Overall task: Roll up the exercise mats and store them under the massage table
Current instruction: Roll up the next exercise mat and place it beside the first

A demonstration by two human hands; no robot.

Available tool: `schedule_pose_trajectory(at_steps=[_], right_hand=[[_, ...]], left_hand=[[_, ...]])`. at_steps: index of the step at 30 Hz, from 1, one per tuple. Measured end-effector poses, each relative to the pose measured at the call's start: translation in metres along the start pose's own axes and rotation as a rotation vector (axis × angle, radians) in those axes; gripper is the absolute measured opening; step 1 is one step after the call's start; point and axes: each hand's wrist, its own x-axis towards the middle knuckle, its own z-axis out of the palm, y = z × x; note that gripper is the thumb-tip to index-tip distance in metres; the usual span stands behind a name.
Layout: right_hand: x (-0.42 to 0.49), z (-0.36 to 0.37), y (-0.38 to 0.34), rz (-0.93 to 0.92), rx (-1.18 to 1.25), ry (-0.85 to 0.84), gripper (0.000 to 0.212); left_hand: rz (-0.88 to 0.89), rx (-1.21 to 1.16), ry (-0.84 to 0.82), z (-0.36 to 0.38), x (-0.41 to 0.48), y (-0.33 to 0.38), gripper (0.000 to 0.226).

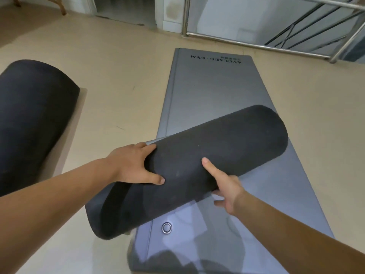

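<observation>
Head view: at mid-frame the rolled black mat (217,147) lies slantwise across the flat grey mat (207,91), which stretches over the floor (118,76) toward the upper centre. The left hand (136,165) has its grip clasped on the roll's left part, fingers over the far side and thumb spread on the near face. The right hand (225,188) has its grip pinching the lower edge, thumb on top and fingers beneath. A second dark roll (33,115) lies at the left edge.
</observation>
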Motion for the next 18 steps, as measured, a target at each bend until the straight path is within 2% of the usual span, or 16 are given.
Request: schedule_pose_trajectory(at_steps=[4, 5, 8, 10, 13, 14, 15, 18], right_hand=[[0.019, -0.012, -0.040, -0.218, -0.025, 0.016, 0.094], [0.023, -0.009, -0.048, -0.249, -0.069, 0.011, 0.095], [0.023, 0.006, -0.057, -0.286, -0.224, -0.047, 0.123], [0.015, 0.014, -0.051, -0.263, -0.284, -0.099, 0.139], [-0.006, 0.026, -0.022, -0.138, -0.317, -0.172, 0.153], [-0.012, 0.032, -0.011, -0.094, -0.315, -0.187, 0.154], [-0.016, 0.038, -0.002, -0.072, -0.303, -0.194, 0.151], [-0.017, 0.051, 0.011, -0.082, -0.265, -0.150, 0.150]], left_hand=[[0.007, -0.189, -0.015, 0.018, -0.023, 0.004, 0.123], [0.007, -0.240, 0.001, 0.026, -0.030, 0.006, 0.121], [-0.075, -0.437, 0.068, 0.050, -0.040, 0.004, 0.115], [-0.141, -0.653, 0.083, 0.054, -0.042, -0.009, 0.106], [-0.147, -0.917, 0.040, 0.053, -0.046, -0.037, 0.069], [-0.154, -0.955, 0.025, 0.054, -0.046, -0.047, 0.065], [-0.169, -0.974, 0.006, 0.057, -0.045, -0.056, 0.072], [-0.285, -1.001, -0.126, 0.065, -0.034, -0.077, 0.128]])
